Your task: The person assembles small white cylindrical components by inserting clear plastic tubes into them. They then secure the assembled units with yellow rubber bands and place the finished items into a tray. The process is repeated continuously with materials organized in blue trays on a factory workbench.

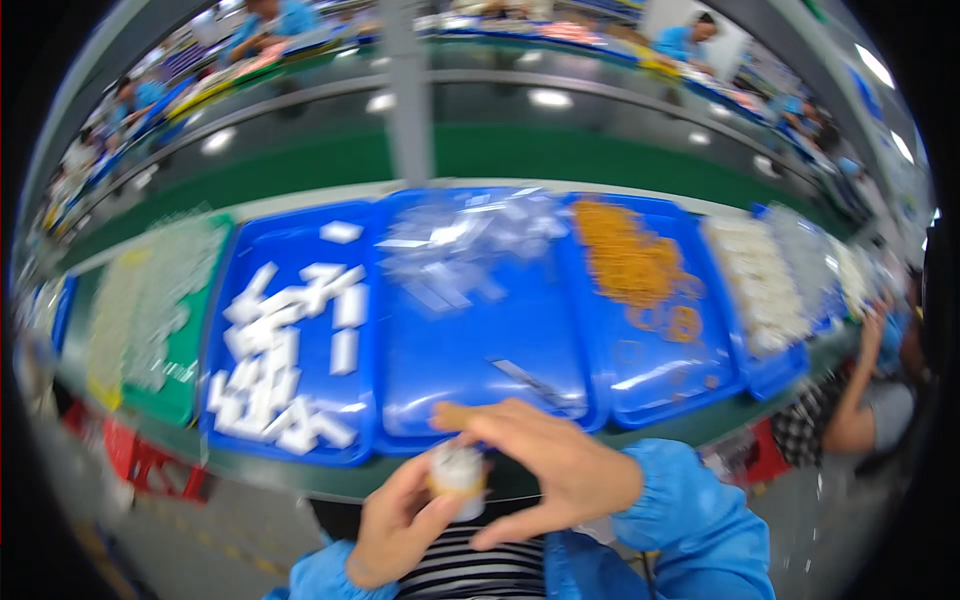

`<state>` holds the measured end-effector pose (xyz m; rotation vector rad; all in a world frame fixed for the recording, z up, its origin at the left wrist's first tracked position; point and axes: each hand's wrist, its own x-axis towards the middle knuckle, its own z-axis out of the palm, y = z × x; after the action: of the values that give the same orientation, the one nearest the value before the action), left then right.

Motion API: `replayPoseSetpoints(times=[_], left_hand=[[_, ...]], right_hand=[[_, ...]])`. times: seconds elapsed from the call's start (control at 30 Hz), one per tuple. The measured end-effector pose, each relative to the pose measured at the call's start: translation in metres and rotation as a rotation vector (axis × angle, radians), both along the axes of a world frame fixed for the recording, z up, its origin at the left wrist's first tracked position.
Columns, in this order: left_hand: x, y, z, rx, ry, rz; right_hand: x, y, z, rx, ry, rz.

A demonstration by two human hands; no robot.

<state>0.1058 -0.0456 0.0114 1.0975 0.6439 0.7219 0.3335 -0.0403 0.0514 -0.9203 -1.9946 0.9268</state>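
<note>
My left hand (398, 525) holds a small white bundle (457, 470) wrapped with a tan rubber band, close to my body. My right hand (545, 465) curls over the bundle from the right, with its fingers touching the top of it. The picture is blurred, so finer detail of the bundle is unclear. Just beyond my hands lies a blue tray (470, 370) with clear plastic bags (470, 235) at its far end.
A blue tray (225, 300) at left holds several white rectangular pieces (285, 350). The blue tray (700, 350) at right holds tan rubber bands (625, 260). Further trays flank them. Another person (865, 400) sits at far right. A green conveyor (500, 150) runs behind.
</note>
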Motion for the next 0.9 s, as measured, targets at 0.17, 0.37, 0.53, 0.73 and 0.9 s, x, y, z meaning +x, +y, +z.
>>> replayPoseSetpoints(times=[0.17,0.37,0.53,0.73,0.9], left_hand=[[0.031,-0.008,0.018,0.012,0.040,0.015],[0.037,0.008,0.016,0.432,0.172,-0.080],[0.027,0.008,0.012,0.327,0.220,0.061],[0.040,0.012,0.018,0.270,0.180,0.088],[0.027,0.018,0.002,0.383,0.188,0.065]], right_hand=[[0.024,-0.016,-0.003,-0.387,0.095,-0.079],[0.100,-0.052,0.014,0.057,-0.030,-0.741],[0.208,-0.111,-0.014,0.522,-0.013,-1.669],[0.342,-0.180,-0.065,0.354,-0.189,-1.950],[0.366,-0.159,-0.082,0.233,-0.385,-1.772]])
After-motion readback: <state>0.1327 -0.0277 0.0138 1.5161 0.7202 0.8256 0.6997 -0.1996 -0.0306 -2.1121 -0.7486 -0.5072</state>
